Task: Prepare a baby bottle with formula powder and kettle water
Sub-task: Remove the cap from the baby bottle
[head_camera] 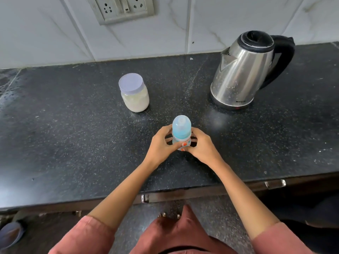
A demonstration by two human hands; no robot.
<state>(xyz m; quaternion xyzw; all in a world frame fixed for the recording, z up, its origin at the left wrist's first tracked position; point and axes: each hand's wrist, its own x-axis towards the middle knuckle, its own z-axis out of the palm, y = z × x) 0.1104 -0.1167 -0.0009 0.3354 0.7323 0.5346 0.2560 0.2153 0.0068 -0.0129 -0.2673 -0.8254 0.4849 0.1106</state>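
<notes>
A small baby bottle (181,130) with a clear blue cap stands upright on the black counter (73,143), near its front middle. My left hand (161,143) wraps its lower body from the left, and my right hand (200,145) holds it from the right. Behind and to the left stands a clear jar (134,93) of pale formula powder with a closed lilac lid. A steel kettle (242,70) with a black lid and handle stands at the back right, its spout toward the jar.
A tiled wall with a socket panel (122,8) rises behind the counter. Drawer handles (145,198) sit under the counter's front edge. A blue slipper (11,233) lies on the floor at the lower left.
</notes>
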